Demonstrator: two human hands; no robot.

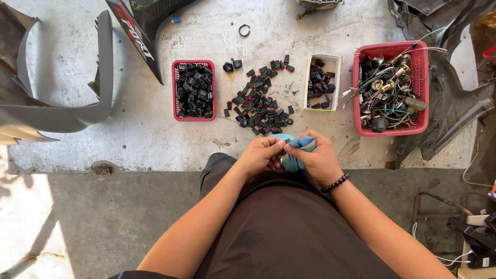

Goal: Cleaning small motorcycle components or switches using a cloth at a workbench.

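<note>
My left hand point(260, 155) and my right hand point(318, 157) meet in front of my body, just past my knees. Both pinch a blue cloth point(295, 150) bunched between them, and a small dark part seems to sit at my left fingertips, mostly hidden by the cloth. A black bead bracelet point(335, 183) circles my right wrist. Directly beyond my hands a loose pile of small black switches with red marks point(261, 101) lies on the concrete slab point(155, 134).
A small red basket of black switches point(194, 90) sits left of the pile. A white box of switches point(322, 82) and a larger red basket of wired parts point(391, 90) sit to the right. Grey and black motorcycle body panels point(57, 98) flank the slab. A metal ring point(244, 30) lies far back.
</note>
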